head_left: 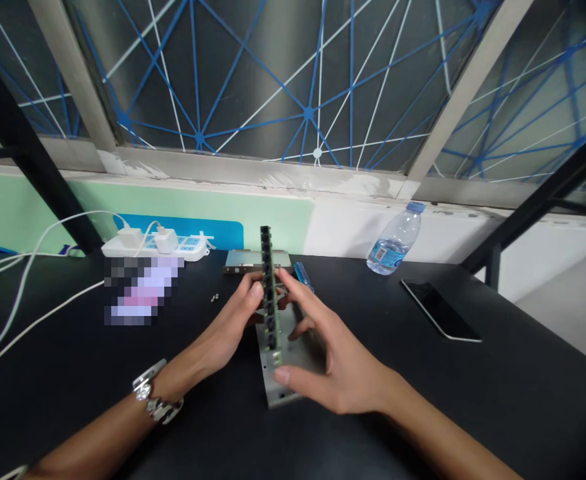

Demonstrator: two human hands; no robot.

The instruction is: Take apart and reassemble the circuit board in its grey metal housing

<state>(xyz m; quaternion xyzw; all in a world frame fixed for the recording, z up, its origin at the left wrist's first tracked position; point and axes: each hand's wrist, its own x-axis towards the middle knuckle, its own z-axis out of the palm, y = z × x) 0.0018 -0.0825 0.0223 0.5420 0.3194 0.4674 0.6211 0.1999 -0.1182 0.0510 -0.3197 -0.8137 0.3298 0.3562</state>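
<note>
A narrow green circuit board (271, 303) with a row of black parts stands on edge between my two hands. My left hand (235, 317) grips its far left side, the thumb against the black parts and the other fingers partly hidden behind. My right hand (340, 357) is on the board from the right, with the index finger at the far part and the thumb by the near end. Below the board a grey metal plate or tray (275, 393) lies on the table, partly covered by my right hand.
Behind my hands lies a flat metal case (237, 260), with a blue tool-like item (303, 275) beside it. Small screws (215, 298) are at the left. Also around are a white power strip (187, 248) with cables, a pixelated item (145, 293), a water bottle (395, 243) and a phone (437, 310).
</note>
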